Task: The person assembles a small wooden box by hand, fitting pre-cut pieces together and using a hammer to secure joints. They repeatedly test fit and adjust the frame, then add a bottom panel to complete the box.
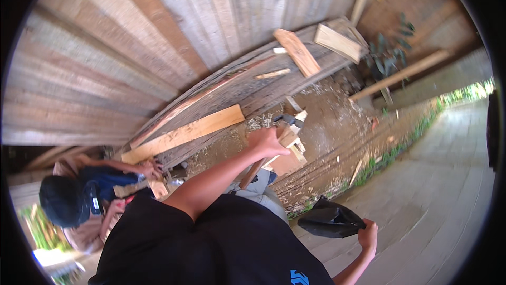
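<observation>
a hammer and a black bag were held over the sawdust.
the left hand [266,141] was closed on the hammer [269,150] beside wood blocks [291,145]; the right hand [368,235] gripped the black bag [328,219], low right, above the paved path [448,190].

Sawdust-strewn ground [327,121] bears a pale plank [184,133] and wood offcuts [337,42].

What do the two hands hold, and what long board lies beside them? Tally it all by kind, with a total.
Hands: 2, the left hand and the right hand
Tools: 1, the wooden-handled tool in the left hand
Bags: 1, the black bag in the right hand
Boards: 1, the pale plank
Total: 5
</observation>
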Motion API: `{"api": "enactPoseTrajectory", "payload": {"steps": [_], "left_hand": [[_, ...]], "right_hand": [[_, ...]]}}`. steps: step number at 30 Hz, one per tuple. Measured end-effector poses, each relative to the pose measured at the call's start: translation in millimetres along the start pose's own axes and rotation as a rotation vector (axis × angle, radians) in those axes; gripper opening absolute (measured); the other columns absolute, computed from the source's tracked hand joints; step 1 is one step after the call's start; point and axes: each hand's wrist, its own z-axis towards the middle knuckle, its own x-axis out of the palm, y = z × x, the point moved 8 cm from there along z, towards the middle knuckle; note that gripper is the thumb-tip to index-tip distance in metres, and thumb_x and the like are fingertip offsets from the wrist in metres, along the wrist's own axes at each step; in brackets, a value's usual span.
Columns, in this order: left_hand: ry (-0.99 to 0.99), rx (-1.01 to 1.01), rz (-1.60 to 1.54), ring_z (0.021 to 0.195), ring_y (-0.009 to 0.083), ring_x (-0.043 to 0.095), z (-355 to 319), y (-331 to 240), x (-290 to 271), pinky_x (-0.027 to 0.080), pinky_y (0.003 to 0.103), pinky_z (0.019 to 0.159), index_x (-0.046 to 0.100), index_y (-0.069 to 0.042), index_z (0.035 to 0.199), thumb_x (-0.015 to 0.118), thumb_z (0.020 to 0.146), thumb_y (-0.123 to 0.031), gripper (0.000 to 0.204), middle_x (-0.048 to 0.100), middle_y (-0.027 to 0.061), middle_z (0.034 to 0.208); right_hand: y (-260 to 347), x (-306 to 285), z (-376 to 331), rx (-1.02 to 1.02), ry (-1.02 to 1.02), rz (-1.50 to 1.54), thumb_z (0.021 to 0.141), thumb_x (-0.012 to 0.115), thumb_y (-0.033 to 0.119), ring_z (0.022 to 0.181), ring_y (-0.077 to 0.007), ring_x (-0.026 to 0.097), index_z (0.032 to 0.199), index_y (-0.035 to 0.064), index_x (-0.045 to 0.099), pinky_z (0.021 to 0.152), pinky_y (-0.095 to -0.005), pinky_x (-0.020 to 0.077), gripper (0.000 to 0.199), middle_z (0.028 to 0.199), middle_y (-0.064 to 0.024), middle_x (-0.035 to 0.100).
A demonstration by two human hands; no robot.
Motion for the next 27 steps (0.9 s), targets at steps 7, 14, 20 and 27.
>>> {"api": "enactPoseTrajectory", "payload": {"steps": [7,14,20,27], "left_hand": [[-0.172,-0.058,-0.268,0.078,0.0336,0.070,34.7,12.1,-48.9,0.055,0.042,0.070,0.064,-0.001,0.103,0.079,0.054,-0.049,0.070,0.070,0.0169,0.083],[-0.281,-0.292,-0.409,0.076,0.0344,0.069,49.3,44.2,-86.6,0.055,0.043,0.068,0.062,0.000,0.103,0.078,0.053,-0.048,0.071,0.070,0.0163,0.081],[-0.403,-0.598,-0.490,0.088,0.0340,0.069,28.5,59.2,-85.4,0.055,0.043,0.075,0.056,-0.002,0.120,0.077,0.054,-0.050,0.084,0.070,0.0163,0.096],[-0.488,-0.984,-0.626,0.086,0.0335,0.070,-24.3,41.9,-64.0,0.055,0.043,0.077,0.059,-0.004,0.113,0.077,0.056,-0.056,0.080,0.071,0.0155,0.092]], "right_hand": [[105.8,-14.7,147.9,-0.239,0.301,-0.121,0.068,0.068,-0.001,0.078,-0.0339,0.070,0.089,0.0029,0.075,0.071,-0.0401,0.0507,0.023,0.081,-0.0229,0.069],[192.3,-48.5,283.9,-0.617,0.346,-0.446,0.069,0.077,0.016,0.062,-0.0176,0.055,0.083,-0.0029,0.072,0.063,-0.0385,0.0442,0.024,0.064,-0.0154,0.063],[267.8,-62.0,408.2,-0.793,0.442,-0.579,0.071,0.074,0.012,0.064,-0.0200,0.064,0.084,0.0007,0.070,0.060,-0.0364,0.0481,0.017,0.071,-0.0139,0.065],[328.3,-22.0,506.8,-0.643,0.809,-0.654,0.076,0.059,0.004,0.054,-0.0129,0.059,0.091,0.0038,0.075,0.051,-0.0299,0.0465,0.022,0.067,-0.0047,0.064]]}}
